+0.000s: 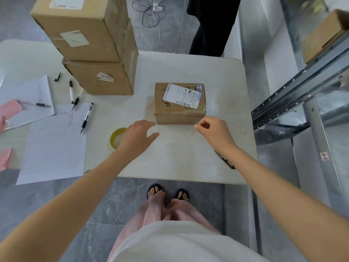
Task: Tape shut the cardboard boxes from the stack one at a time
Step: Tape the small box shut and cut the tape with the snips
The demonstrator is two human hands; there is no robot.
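Left grip (138,136) wide, near small box (179,103), partly covering tape roll (115,138); right grip (211,129) curled narrow beside box's front corner, nothing visibly held.

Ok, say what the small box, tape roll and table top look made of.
Small box: matte brown cardboard, creased edges, paper label stuck on. Tape roll: glossy yellowish plastic film, see-through ring. Table top: pale matte laminate, probably; faint streaked grain.

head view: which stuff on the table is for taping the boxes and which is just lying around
For the job: small box, stacked boxes, tape roll.
Lying about: pens, lined sheet, pink paper.
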